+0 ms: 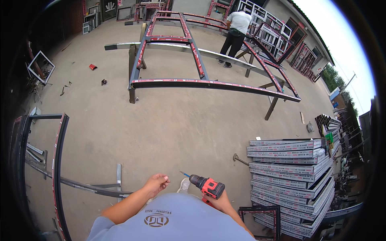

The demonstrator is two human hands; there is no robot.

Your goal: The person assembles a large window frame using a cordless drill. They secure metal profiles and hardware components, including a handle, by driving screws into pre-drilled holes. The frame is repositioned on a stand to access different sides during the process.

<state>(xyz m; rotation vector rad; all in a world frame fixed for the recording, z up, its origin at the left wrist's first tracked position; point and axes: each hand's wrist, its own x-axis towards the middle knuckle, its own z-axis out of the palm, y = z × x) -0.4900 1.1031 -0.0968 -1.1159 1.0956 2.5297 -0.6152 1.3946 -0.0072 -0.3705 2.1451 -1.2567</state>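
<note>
My right hand [219, 201] grips a red and black cordless drill [211, 187] by its handle, low in front of my body. A thin bit with a blue part points from its chuck toward the left and away from me. To the left of the drill, my left hand [157, 184] is closed, its fingers curled with thumb and fingertips together. Whatever it may hold is too small to make out. Both hands are over the concrete floor, apart from each other and from the frames. Farther ahead, a large dark window frame [173, 83] with red protective tape rests on trestles.
Stacked taped profiles [281, 168] stand to the right, with a small dark frame [277, 225] before them. A tall frame [58, 160] rises at left beside a metal stand [119, 176]. Another person [238, 26] stands beyond the large frame, near more leaning frames [265, 20].
</note>
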